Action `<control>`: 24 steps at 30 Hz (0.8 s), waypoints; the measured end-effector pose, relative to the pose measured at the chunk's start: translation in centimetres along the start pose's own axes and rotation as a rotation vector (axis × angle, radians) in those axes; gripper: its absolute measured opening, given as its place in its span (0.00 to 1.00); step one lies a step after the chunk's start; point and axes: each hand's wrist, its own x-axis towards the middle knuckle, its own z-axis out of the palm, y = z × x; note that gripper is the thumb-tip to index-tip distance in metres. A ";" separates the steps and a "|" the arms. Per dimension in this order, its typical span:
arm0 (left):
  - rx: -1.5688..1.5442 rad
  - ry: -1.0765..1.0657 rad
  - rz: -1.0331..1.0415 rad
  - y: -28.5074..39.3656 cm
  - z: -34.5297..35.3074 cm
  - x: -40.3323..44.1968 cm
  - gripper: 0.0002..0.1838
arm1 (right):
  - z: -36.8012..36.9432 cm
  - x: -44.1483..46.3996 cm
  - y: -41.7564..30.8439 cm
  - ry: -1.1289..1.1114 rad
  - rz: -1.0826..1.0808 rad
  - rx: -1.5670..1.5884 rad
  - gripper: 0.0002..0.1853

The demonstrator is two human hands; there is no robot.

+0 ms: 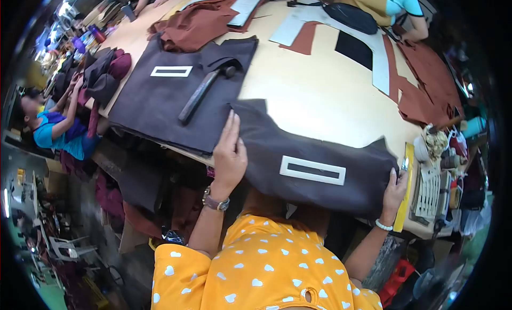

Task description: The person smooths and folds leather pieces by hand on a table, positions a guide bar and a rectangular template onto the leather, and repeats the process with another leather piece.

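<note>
A dark brown fabric panel (309, 150) with notched corners lies at the table's near edge, part of it hanging over. A white rectangular frame (312, 171) with a slit sits on it. My left hand (230, 153) rests at the panel's left side, fingers stretched out along the fabric. At the far right end, my right hand (395, 191) grips the panel's edge, with the fingers on top. Left of my left hand is a stack of similar dark panels (154, 105), its top one bearing another white frame (171, 71). A hammer (205, 94) lies on that stack.
Rust-brown fabric (194, 25) and pale pattern pieces (298, 22) lie across the table (320, 91). A yellow ruler (405, 187) is beside my right hand. Tools and supplies crowd the right edge. A person in blue (64, 131) handles fabric at left; others are at the far side.
</note>
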 end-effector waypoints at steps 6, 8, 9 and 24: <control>0.243 0.251 -0.048 -4.6 -9.4 4.9 0.29 | 7.6 2.5 -8.8 -0.280 -0.133 0.702 0.17; 0.328 0.213 -0.035 -9.6 -12.4 8.1 0.30 | 10.5 2.6 -14.1 -0.383 -0.338 0.631 0.13; 0.403 0.188 -0.030 -11.5 -14.0 10.1 0.30 | 12.2 2.5 -16.5 -0.387 -0.377 0.615 0.13; 0.971 -0.047 -0.545 -27.8 -18.7 22.9 0.44 | 30.0 -1.8 -34.3 -0.756 -0.835 0.599 0.17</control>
